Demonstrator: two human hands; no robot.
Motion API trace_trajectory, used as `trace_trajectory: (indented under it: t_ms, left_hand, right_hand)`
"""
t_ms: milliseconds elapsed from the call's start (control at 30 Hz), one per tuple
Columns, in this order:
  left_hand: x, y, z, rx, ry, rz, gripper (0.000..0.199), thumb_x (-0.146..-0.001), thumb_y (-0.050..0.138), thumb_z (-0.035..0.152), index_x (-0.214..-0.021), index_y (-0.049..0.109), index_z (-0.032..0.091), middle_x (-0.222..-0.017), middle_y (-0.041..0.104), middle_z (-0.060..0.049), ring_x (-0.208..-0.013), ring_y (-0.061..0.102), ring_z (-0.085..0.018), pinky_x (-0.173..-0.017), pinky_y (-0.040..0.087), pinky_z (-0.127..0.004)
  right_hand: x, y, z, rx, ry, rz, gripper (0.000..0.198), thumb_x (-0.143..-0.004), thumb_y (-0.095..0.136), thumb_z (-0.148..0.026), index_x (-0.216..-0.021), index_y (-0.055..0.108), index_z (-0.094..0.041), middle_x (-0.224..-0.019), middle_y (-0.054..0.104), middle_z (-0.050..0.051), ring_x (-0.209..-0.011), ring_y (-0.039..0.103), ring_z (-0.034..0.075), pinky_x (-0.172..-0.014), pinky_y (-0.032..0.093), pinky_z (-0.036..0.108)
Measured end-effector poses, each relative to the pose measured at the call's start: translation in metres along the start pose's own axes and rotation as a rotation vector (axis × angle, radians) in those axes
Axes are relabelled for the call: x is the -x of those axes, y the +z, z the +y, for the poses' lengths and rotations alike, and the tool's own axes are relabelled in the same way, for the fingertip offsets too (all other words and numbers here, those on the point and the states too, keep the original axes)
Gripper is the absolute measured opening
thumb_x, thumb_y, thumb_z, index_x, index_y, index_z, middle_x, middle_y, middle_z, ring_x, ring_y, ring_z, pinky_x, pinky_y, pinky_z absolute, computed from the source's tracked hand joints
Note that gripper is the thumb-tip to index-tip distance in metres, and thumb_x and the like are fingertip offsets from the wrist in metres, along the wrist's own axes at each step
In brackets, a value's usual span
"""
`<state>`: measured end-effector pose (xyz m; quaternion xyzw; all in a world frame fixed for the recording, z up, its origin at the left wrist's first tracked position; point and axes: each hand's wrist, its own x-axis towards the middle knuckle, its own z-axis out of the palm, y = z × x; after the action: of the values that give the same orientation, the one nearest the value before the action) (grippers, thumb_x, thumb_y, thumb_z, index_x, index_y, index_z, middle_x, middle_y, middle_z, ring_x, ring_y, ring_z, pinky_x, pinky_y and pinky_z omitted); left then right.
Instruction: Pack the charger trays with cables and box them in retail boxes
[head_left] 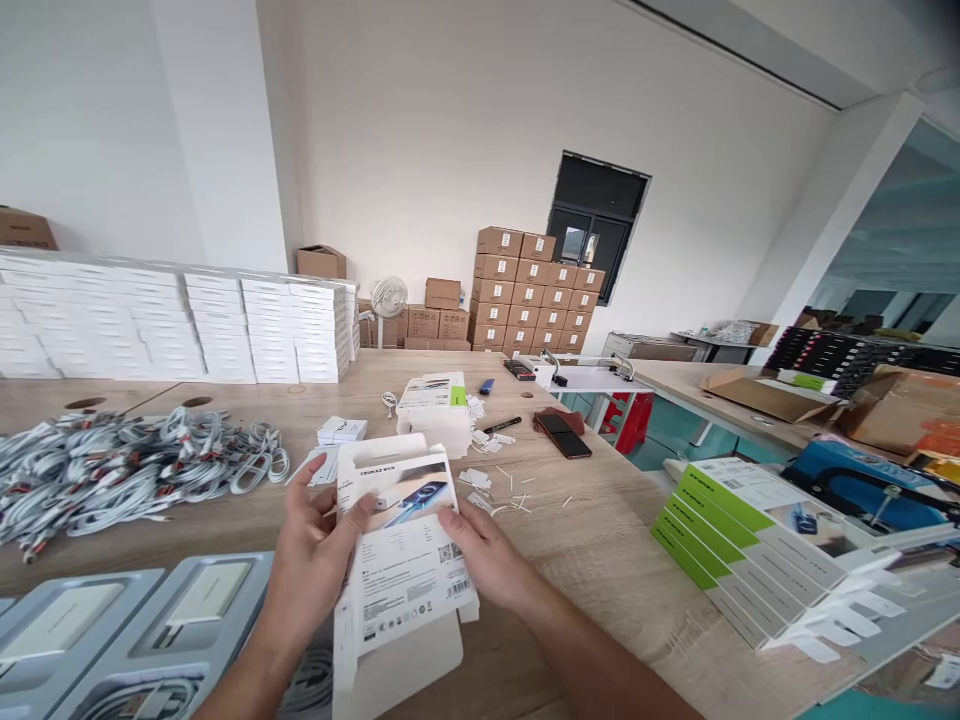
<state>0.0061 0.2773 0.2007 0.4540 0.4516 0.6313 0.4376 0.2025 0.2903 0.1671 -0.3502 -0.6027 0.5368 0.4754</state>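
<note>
Two hands on one white carton (409, 545), held above the wooden table (600, 540) near its front edge. Your left hand (311, 560) wraps the carton's left edge, thumb on the printed face, other fingers hidden behind. Your right hand (487, 555) pinches the right edge, fingers curled under, thumb on top. Both close on the carton; a two-sided grip like this likely keeps the thin card flat and the print readable.

The carton tilts up toward you, flap end open at the top. Below your fingers a second flat white card piece (405, 665) lies on the table.

Left of your left hand: a heap of white coiled cables (127, 470), near enough to reach. Below it, grey trays (112, 620) with white inserts.

Beyond your fingertips: a small stack of finished boxes (435, 400), paper scraps (495, 480), a black marker (502, 425), a phone (562, 435).

Right of your right hand, well apart: a fanned row of green-edged boxes (742, 540), probably laid overlapping so each can be picked singly.

Far behind: a wall of white boxes (172, 320) and brown shipping cartons (532, 290).
</note>
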Motion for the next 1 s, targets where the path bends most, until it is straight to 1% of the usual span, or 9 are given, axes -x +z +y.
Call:
trace_trajectory:
  t_ms: [133,200,367,500,567,667,733,867,1000]
  left_hand:
    - [0.002,-0.001,-0.004,-0.011,-0.014,-0.116,0.075,-0.074,0.073,0.049,-0.136,0.036,0.031,-0.11,0.068,-0.008,-0.068,0.068,-0.021,-0.052,0.051,-0.028]
    - [0.002,-0.002,-0.007,-0.031,-0.005,-0.158,0.065,-0.077,0.069,0.05,-0.133,0.042,0.029,-0.107,0.069,-0.006,-0.068,0.066,-0.019,-0.053,0.048,-0.026]
    - [0.003,-0.004,-0.013,-0.011,0.04,-0.197,0.034,-0.084,0.064,0.045,-0.111,0.054,0.027,-0.09,0.066,0.001,-0.073,0.06,-0.016,-0.063,0.046,-0.023]
    - [0.006,-0.005,-0.01,0.029,-0.015,-0.272,0.021,-0.087,0.061,0.044,-0.088,0.057,0.023,-0.074,0.058,0.004,-0.065,0.051,-0.012,-0.059,0.042,-0.02]
    - [0.007,-0.005,-0.007,0.042,-0.03,-0.299,0.021,-0.087,0.061,0.044,-0.087,0.057,0.023,-0.073,0.056,0.005,-0.065,0.049,-0.012,-0.059,0.041,-0.019]
    - [0.009,-0.005,-0.004,0.016,-0.054,-0.352,0.021,-0.087,0.061,0.044,-0.087,0.059,0.023,-0.073,0.054,0.004,-0.066,0.049,-0.012,-0.061,0.04,-0.02]
    - [0.01,-0.005,-0.002,-0.014,-0.08,-0.43,0.022,-0.087,0.059,0.045,-0.087,0.06,0.022,-0.075,0.055,0.003,-0.067,0.05,-0.014,-0.062,0.041,-0.021]
    - [0.012,-0.005,-0.001,-0.02,-0.123,-0.525,0.023,-0.086,0.06,0.045,-0.087,0.063,0.022,-0.076,0.057,0.001,-0.071,0.052,-0.017,-0.064,0.043,-0.024]
    - [0.012,-0.003,0.0,0.022,-0.156,-0.511,0.022,-0.084,0.063,0.044,-0.084,0.064,0.022,-0.073,0.055,0.001,-0.067,0.05,-0.015,-0.062,0.043,-0.023]
  right_hand:
    - [-0.003,-0.009,-0.006,-0.163,-0.062,-0.039,0.066,-0.088,0.063,-0.041,-0.146,0.031,-0.038,-0.124,0.063,0.002,-0.103,0.063,0.019,-0.088,0.047,0.033]
    - [-0.004,-0.014,-0.008,-0.201,-0.065,-0.073,0.072,-0.086,0.067,-0.036,-0.147,0.029,-0.036,-0.122,0.063,0.003,-0.102,0.063,0.019,-0.089,0.047,0.033]
    - [-0.003,-0.009,-0.009,-0.228,-0.05,-0.099,0.06,-0.082,0.07,-0.031,-0.135,0.044,-0.033,-0.105,0.067,0.0,-0.086,0.064,0.017,-0.073,0.047,0.027]
    - [-0.004,-0.001,-0.002,-0.118,-0.138,0.082,0.02,-0.088,0.061,-0.043,-0.095,0.062,-0.024,-0.08,0.061,-0.002,-0.07,0.055,0.014,-0.064,0.042,0.024]
    - [-0.006,-0.003,0.002,-0.06,-0.165,0.189,0.032,-0.091,0.054,-0.05,-0.08,0.062,-0.021,-0.069,0.054,-0.003,-0.064,0.049,0.012,-0.06,0.04,0.023]
    - [-0.011,-0.012,0.002,-0.057,-0.103,0.227,0.036,-0.089,0.054,-0.056,-0.098,0.066,-0.023,-0.061,0.05,-0.004,-0.051,0.043,0.011,-0.048,0.035,0.022]
    - [-0.013,-0.019,0.0,-0.024,-0.07,0.181,0.039,-0.084,0.064,-0.052,-0.112,0.066,-0.024,-0.065,0.056,-0.004,-0.053,0.048,0.011,-0.048,0.037,0.022]
    - [-0.015,-0.027,0.0,0.071,-0.093,0.096,0.029,-0.077,0.074,-0.04,-0.099,0.075,-0.022,-0.091,0.07,0.004,-0.084,0.062,0.018,-0.073,0.048,0.029]
    - [-0.013,-0.026,0.002,0.208,-0.229,0.16,0.016,-0.077,0.074,-0.033,-0.089,0.078,-0.024,-0.084,0.065,0.003,-0.079,0.06,0.017,-0.07,0.047,0.029]
